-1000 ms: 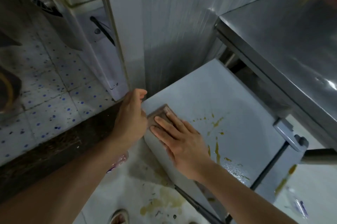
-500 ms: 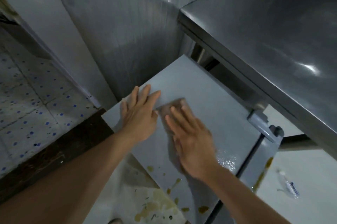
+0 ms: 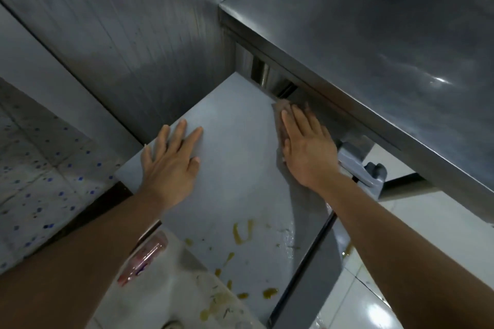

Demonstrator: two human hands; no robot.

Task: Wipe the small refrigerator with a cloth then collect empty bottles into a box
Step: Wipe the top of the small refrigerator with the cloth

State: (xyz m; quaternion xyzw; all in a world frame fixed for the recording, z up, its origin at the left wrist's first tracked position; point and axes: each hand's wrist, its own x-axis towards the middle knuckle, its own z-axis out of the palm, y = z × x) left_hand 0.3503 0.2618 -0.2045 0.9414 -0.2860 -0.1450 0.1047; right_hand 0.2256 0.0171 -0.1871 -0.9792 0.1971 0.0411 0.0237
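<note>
Since half a second ago the small brownish cloth [image 3: 280, 112] has travelled from beside the left hand across to the far right edge of the flat pale-grey top of the small refrigerator [image 3: 235, 168], carried there by the right hand [image 3: 307, 149]. That hand lies on the cloth with fingers straight and together, palm down, pressing rather than gripping; a flat palm spreads the pressure, which suits sweeping a smooth panel. Only the front corner and the left strip of the cloth show past the fingertips, right under the lip of the brushed stainless-steel counter [image 3: 374, 47] that overhangs the refrigerator's right side.

The left hand [image 3: 171, 160] has slid toward the near-left corner of the top and rests there with fingers spread and straight, holding nothing. It probably braces the person's lean and steadies the light appliance against the wiping push.

Between the two hands the panel looks clean. Nearer the camera, yellow-brown sauce-like smears [image 3: 242, 232] remain on the top, so the wiping seems only partly done, and the next strokes would likely need to come back toward the front edge. A wet sheen shows beside them.

At the refrigerator's front right corner sits a grey plastic door hinge [image 3: 358, 168]. Lower left, a clear plastic bottle with a red label [image 3: 145, 259] lies on a stained white surface [image 3: 160, 296], likely one of the empties to be gathered later. No box is in view. Blue-speckled floor tiles [image 3: 40, 168] fill the left.
</note>
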